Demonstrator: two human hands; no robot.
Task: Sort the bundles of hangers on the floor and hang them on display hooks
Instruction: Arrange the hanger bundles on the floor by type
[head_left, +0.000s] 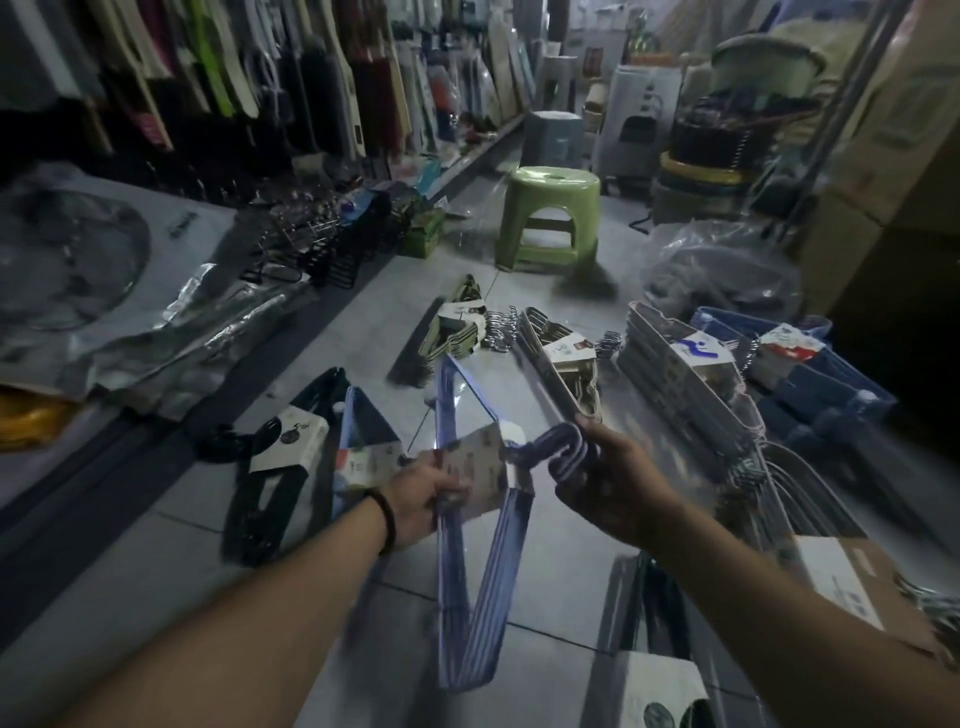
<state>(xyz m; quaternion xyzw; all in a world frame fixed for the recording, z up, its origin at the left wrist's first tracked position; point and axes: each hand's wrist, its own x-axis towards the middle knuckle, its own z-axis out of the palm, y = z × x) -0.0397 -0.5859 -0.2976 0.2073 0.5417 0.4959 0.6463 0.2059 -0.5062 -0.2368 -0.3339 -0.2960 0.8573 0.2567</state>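
Observation:
A bundle of blue hangers with a paper label is lifted above the tiled floor. My left hand grips the bundle at its label. Around the bundle's blue hooks curls my right hand. More bundles lie on the floor: a black one and a light blue one at the left, beige ones ahead, a grey stack and dark blue ones at the right. Display hooks with hung goods line the wall at the upper left.
A green plastic stool stands ahead in the aisle, with grey stools behind it. A clear plastic bag lies at the right. Packaged goods cover the low shelf at the left. A cardboard box sits at the lower right.

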